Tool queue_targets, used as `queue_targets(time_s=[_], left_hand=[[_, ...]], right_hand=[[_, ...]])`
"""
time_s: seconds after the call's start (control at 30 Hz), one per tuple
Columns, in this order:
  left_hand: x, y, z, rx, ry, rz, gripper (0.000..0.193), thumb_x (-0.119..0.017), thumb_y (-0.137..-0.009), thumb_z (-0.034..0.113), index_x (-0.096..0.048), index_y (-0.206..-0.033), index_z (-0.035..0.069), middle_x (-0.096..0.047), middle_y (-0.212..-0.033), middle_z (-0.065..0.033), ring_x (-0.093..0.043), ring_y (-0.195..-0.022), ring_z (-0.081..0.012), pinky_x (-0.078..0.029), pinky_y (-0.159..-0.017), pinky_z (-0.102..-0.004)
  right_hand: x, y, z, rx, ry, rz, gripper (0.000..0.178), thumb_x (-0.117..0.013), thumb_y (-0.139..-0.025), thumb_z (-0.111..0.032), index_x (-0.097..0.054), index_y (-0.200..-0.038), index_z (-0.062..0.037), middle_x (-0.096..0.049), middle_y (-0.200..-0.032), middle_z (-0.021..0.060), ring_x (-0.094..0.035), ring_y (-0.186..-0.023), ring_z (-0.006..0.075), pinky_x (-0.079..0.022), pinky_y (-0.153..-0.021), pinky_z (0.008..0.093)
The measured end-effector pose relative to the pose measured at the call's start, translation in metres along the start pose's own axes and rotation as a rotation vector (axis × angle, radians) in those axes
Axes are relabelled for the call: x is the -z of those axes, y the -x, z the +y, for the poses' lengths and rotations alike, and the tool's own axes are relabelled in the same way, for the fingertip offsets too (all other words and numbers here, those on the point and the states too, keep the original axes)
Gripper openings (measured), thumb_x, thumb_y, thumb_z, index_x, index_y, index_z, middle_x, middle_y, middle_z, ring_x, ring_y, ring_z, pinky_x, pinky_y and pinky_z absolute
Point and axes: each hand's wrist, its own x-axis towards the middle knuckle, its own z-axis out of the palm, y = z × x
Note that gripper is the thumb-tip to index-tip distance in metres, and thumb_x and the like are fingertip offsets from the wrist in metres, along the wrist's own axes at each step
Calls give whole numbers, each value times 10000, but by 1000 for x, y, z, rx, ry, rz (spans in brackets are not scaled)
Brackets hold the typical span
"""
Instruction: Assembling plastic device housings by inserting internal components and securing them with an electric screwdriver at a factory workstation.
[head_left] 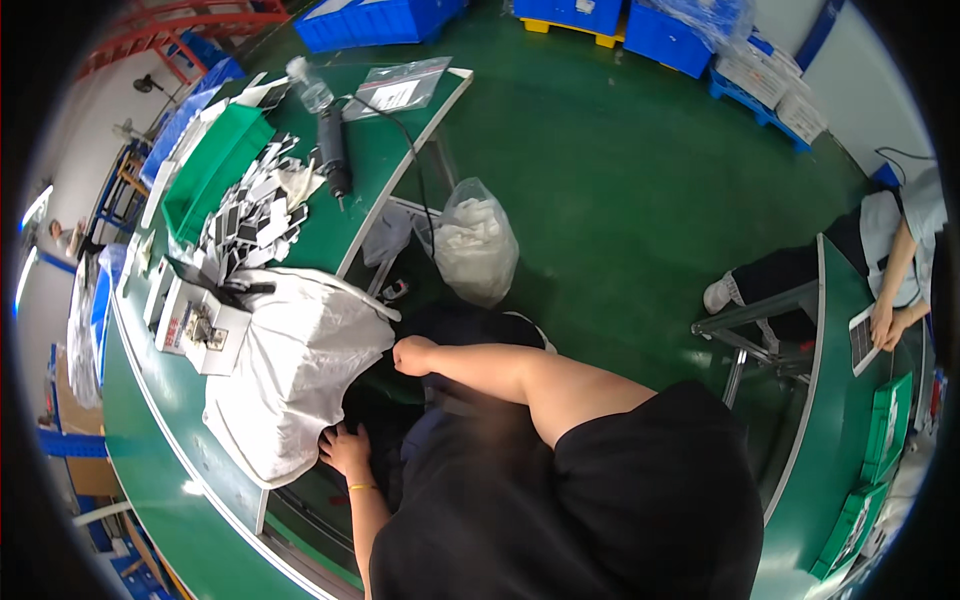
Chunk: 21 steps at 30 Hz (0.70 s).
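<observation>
A white cloth (pixel 305 350) is draped over the near edge of the green worktable (pixel 165 455). My left hand (pixel 346 450), a yellow band at its wrist, has its fingers spread just below the cloth's lower right edge. Close to the cloth's right corner, my right hand (pixel 412 356) is curled closed; what it may hold is hidden. Against the far side of the cloth sits a small white machine (pixel 213 330) with metal parts. Beyond it lies a heap of small black and white flat pieces (pixel 255 215).
Behind the heap stands a green bin (pixel 215 170). A corded electric screwdriver (pixel 331 150) and a clear plastic bag (pixel 400 88) lie at the table's far end. A filled bag (pixel 475 245) stands on the floor. At right, another person's hands (pixel 885 325) hold a flat piece over another table.
</observation>
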Motion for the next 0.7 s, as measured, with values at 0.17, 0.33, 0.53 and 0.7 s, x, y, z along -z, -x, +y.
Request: queue_targets(time_s=[0.17,0.33,0.53,0.7], left_hand=[[3,3,0,3,13,15,593,-570,-842,527,-554,-1337,200,-441,-1442,-124,-355,-1335,-387,-284,-1076,-609],[6,4,2,-11,4,8,596,-583,-835,512,-558,-1332,184,-446,-1432,-126,-370,-1319,-397,-293,-1068,-612],[2,5,5,7,35,28,611,-594,-827,535,-544,-1352,227,-434,-1449,-126,-328,-1353,-398,-264,-1085,-603],[6,7,2,27,63,48,594,-601,-823,502,-555,-1340,214,-444,-1436,-127,-365,-1324,-396,-265,-1079,-613]], right_hand=[[-4,-1,-1,27,-1,27,166,-599,-767,-158,-729,-808,-63,-701,-838,150,-674,-831,334,-529,-748,441],[-2,3,2,14,1,6,158,-601,-771,-159,-716,-794,-53,-696,-825,156,-673,-821,339,-525,-738,445],[1,8,4,11,22,14,154,-608,-781,-172,-720,-795,-67,-693,-821,155,-673,-812,334,-524,-727,440],[-2,3,5,66,8,8,159,-596,-769,-173,-710,-764,-63,-677,-775,161,-661,-767,350,-522,-700,442]])
